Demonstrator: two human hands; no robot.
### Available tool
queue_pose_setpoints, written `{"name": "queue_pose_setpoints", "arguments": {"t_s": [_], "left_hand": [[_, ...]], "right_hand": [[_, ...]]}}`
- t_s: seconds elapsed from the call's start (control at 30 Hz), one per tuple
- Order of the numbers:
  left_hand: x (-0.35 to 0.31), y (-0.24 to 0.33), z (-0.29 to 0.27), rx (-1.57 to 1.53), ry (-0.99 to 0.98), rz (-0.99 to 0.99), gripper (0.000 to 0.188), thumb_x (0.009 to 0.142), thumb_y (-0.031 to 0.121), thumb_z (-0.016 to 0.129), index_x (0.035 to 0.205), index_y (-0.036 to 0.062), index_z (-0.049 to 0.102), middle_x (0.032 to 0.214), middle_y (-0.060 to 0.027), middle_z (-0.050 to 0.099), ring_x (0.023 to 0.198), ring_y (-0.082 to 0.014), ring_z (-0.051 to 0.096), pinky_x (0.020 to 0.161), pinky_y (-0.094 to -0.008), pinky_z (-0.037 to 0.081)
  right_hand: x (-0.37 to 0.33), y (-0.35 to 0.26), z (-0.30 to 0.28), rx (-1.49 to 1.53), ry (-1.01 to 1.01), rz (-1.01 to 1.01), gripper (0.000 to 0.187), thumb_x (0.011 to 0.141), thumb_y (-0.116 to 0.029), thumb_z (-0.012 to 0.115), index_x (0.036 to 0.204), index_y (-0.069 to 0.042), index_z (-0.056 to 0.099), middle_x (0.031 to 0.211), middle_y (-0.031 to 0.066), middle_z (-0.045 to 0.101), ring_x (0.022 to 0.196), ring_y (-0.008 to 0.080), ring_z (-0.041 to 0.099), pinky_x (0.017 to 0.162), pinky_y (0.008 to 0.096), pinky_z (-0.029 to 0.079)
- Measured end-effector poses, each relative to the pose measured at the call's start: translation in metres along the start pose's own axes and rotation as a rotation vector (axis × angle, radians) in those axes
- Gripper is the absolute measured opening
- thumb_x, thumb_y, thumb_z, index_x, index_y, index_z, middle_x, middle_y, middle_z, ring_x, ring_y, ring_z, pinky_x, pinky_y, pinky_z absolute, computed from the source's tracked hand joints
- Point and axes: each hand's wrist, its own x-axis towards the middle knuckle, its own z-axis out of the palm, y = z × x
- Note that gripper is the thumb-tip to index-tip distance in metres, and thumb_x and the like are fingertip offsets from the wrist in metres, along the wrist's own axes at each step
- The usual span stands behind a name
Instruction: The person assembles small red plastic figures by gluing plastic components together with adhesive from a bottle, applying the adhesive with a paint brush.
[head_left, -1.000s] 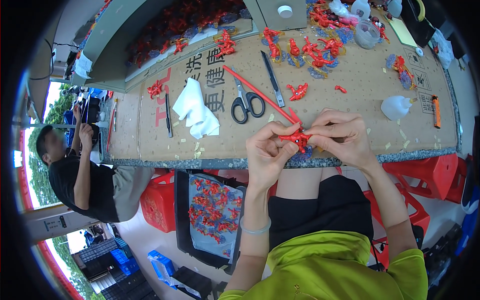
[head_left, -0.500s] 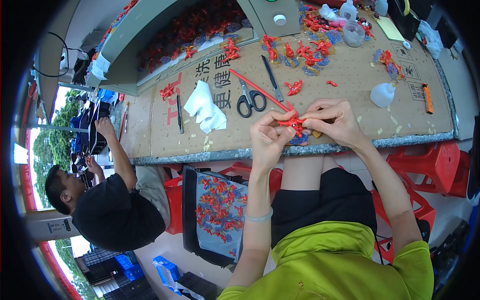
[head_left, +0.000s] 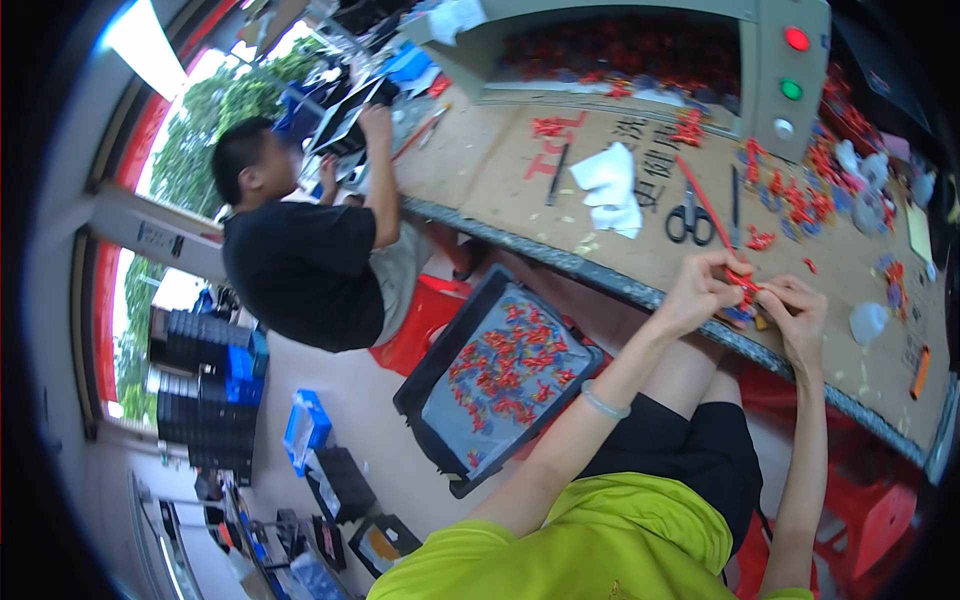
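Observation:
Between my hands, over the table's front edge, is a small red toy figurine (head_left: 740, 286) with a bluish translucent part below it. My left hand (head_left: 694, 292) pinches it from the left. My right hand (head_left: 798, 308) has its fingertips closed against its right side. A thin red stick (head_left: 703, 200) slants down toward my left fingers. Beyond my hands lie black-handled scissors (head_left: 690, 224), a dark slim tool (head_left: 736, 205), another red figurine (head_left: 760, 240) and a small red piece (head_left: 810, 265). My fingers partly hide the held figurine.
A grey box-shaped machine (head_left: 785, 120) holds many red pieces. White cloth (head_left: 608, 190), a plastic bottle (head_left: 868, 322) and an orange cutter (head_left: 920, 372) lie on the cardboard-covered table. A black tray (head_left: 425, 440) of figurines stands left of my legs. A co-worker (head_left: 300, 260) sits at far left.
The view has swung to the left, so the table and my hands appear farther right and more of the room shows. Both hands stay closed at the red figurine.

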Motion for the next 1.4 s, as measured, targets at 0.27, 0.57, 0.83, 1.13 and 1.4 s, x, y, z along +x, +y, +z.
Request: {"name": "queue_pose_setpoints", "arguments": {"t_s": [0.27, 0.57, 0.83, 1.13, 1.4], "left_hand": [[-0.005, 0.006, -0.005, -0.01, 0.001, 0.062, 0.026, 0.08, -0.014, 0.052, 0.104, -0.0075, 0.053, 0.095, -0.0122, 0.06, 0.078, -0.0182, 0.066, 0.063, -0.0332, 0.061], [0.0, 0.004, -0.004, -0.06, -0.018, 0.089, 0.021, 0.081, -0.012, 0.053, 0.102, -0.0084, 0.054, 0.099, -0.0133, 0.059, 0.078, -0.0171, 0.066, 0.06, -0.0313, 0.061], [-0.002, 0.003, -0.004, -0.016, -0.037, 0.138, 0.02, 0.08, -0.013, 0.051, 0.099, -0.007, 0.052, 0.093, -0.0111, 0.058, 0.078, -0.0162, 0.066, 0.056, -0.0278, 0.06], [-0.005, -0.004, -0.012, 0.011, -0.03, 0.147, 0.025, 0.077, -0.014, 0.057, 0.102, -0.0078, 0.056, 0.097, -0.0109, 0.061, 0.086, -0.0146, 0.065, 0.075, -0.0236, 0.053], [-0.003, -0.001, -0.008, -0.065, -0.038, 0.15, 0.026, 0.079, -0.013, 0.057, 0.103, -0.0063, 0.054, 0.095, -0.0103, 0.062, 0.088, -0.0135, 0.064, 0.075, -0.023, 0.051]], "right_hand": [[0.006, -0.003, 0.006, 0.069, 0.003, 0.045, 0.014, 0.077, 0.003, 0.066, 0.091, 0.005, 0.07, 0.08, 0.0069, 0.063, 0.073, 0.0107, 0.055, 0.061, 0.0215, 0.041], [0.009, -0.001, -0.001, 0.003, -0.002, 0.036, 0.016, 0.078, 0.001, 0.066, 0.092, 0.006, 0.069, 0.082, 0.0077, 0.062, 0.075, 0.012, 0.055, 0.066, 0.0226, 0.042], [0.006, -0.001, -0.001, 0.004, -0.016, 0.001, 0.017, 0.078, 0.0, 0.066, 0.094, 0.005, 0.07, 0.082, 0.0081, 0.061, 0.076, 0.0123, 0.055, 0.066, 0.0227, 0.042], [0.007, -0.005, 0.005, 0.02, -0.039, -0.006, 0.016, 0.076, 0.003, 0.065, 0.091, 0.006, 0.069, 0.079, 0.0079, 0.06, 0.072, 0.0139, 0.054, 0.063, 0.024, 0.042], [0.008, -0.004, 0.004, -0.055, 0.017, 0.002, 0.016, 0.075, 0.005, 0.062, 0.089, 0.007, 0.068, 0.077, 0.0073, 0.059, 0.07, 0.0144, 0.052, 0.061, 0.0241, 0.04]]}}
